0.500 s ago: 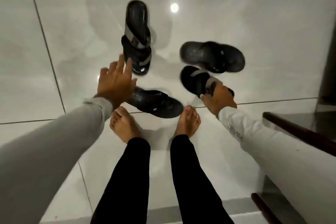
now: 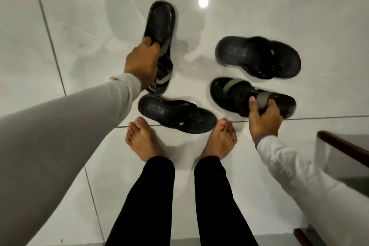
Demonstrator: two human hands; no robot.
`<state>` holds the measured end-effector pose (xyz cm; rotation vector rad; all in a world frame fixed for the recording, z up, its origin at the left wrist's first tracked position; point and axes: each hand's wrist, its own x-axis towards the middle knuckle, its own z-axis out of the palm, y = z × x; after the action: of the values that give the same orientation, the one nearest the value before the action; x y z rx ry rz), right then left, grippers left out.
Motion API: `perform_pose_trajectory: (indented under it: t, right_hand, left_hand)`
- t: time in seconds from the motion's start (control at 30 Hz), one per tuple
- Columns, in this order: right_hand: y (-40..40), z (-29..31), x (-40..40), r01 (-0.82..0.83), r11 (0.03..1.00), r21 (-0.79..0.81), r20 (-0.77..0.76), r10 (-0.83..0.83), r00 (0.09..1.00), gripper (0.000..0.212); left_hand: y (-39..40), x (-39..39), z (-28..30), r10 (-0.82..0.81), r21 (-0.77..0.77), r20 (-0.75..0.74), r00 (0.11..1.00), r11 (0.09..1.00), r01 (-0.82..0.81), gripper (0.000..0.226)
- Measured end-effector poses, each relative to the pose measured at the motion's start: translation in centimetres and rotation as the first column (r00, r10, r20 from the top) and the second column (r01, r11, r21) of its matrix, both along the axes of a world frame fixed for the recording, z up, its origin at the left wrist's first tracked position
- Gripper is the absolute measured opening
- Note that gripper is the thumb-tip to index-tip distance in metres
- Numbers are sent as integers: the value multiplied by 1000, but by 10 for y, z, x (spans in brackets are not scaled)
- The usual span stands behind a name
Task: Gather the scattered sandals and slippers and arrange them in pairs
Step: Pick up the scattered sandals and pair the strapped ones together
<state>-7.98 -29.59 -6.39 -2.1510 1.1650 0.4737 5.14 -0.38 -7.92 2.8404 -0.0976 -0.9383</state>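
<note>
Four black shoes lie on the glossy white tile floor. My left hand grips the grey strap of a black sandal that points away from me. My right hand grips the grey strap of the matching sandal at the right. A black flip-flop lies just beyond my bare toes, between the two hands. Its mate, a second black flip-flop, lies farther off at the right, untouched.
My bare feet and black trouser legs stand in the middle foreground. A dark wooden rail or stair edge runs along the right side. Tile joints cross the floor, and a ceiling light reflects at the back.
My left hand, open above the floor before, has reached forward and closed on the far sandal's strap. My right hand has stayed on the right sandal.
</note>
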Motion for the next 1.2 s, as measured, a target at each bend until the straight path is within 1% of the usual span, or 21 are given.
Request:
perform_pose_trajectory:
  t: [0.07,0.13,0.2,0.27,0.33,0.4,0.47,0.5,0.57,0.63,0.7,0.77,0.87,0.97,1.03,1.1,1.13,1.2]
  right_hand:
    - [17,32,-1,-203,978,-36,72,205,976,33]
    - [35,52,1,-365,929,-64,100,369,924,25]
    - [59,65,13,-483,873,-70,122,488,864,27]
    - [85,68,32,-601,796,-67,164,603,781,30]
    - [118,65,55,-723,691,-13,182,713,677,31]
    - [156,55,78,-816,573,77,165,799,578,32]
    - [196,41,98,-876,466,121,114,871,479,33]
    - [217,33,107,-897,424,129,95,895,436,33]
    - [257,18,120,-912,382,151,90,913,398,31]
    - [290,8,126,-915,361,178,91,920,381,28]
    - [315,0,128,-918,339,204,65,931,359,31]
    - [329,-3,126,-910,332,248,53,933,355,41]
    - [331,1,121,-887,314,338,74,931,358,57]
    - [307,8,114,-863,342,371,74,916,395,61]
    - [276,11,107,-854,389,345,31,905,424,57]
    - [237,13,98,-854,421,306,-36,901,431,55]
    - [215,13,92,-853,437,286,-80,898,434,55]
    - [170,13,80,-851,475,226,-174,879,444,53]
  left_hand:
    - [24,-10,17,49,-16,11,999,999,-48,25]
    - [45,-22,29,89,-36,16,996,995,-89,25]
    - [68,-32,39,148,-42,26,989,988,-147,27]
    - [90,-38,45,204,-48,43,978,978,-202,28]
    - [116,-44,48,251,-41,52,967,968,-249,29]
    - [143,-48,47,273,-6,40,961,962,-273,30]
    - [167,-50,43,279,34,20,960,959,-280,29]
    - [178,-50,39,283,48,11,959,958,-283,29]
    - [194,-49,31,283,70,-19,959,957,-282,30]
    - [203,-46,24,299,72,-50,953,953,-295,30]
    - [210,-44,20,332,60,-74,940,943,-328,31]
    - [213,-42,18,353,38,-88,932,936,-351,31]
    - [214,-43,21,372,-40,-101,923,925,-378,33]
    - [208,-45,28,404,-118,-53,913,906,-407,34]
    - [195,-51,35,406,-161,14,914,903,-398,34]
    - [175,-63,42,387,-191,57,920,909,-371,35]
    - [161,-71,45,375,-203,52,926,912,-358,35]
    - [129,-89,47,329,-207,-5,944,923,-323,35]
